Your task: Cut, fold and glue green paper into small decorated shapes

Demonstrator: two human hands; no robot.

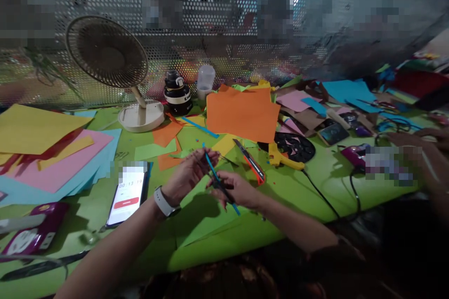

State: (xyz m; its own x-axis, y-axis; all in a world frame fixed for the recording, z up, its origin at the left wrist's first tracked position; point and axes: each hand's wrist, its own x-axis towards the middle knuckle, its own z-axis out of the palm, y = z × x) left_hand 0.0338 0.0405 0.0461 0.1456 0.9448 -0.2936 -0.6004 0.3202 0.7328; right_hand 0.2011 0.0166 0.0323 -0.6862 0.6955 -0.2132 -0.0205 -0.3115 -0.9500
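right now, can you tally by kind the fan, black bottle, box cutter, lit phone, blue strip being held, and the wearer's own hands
fan: 1
black bottle: 1
box cutter: 1
lit phone: 1
held blue strip: 1
left hand and right hand: 2
total: 7

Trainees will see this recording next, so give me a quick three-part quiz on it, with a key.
1. True or false: the white wristband is on the left arm.
2. Fill the gap: between the left hand and the right hand there is a narrow ____ strip.
3. What stands between the fan and the clear cup?

Key: 1. True. 2. Blue. 3. The black bottle.
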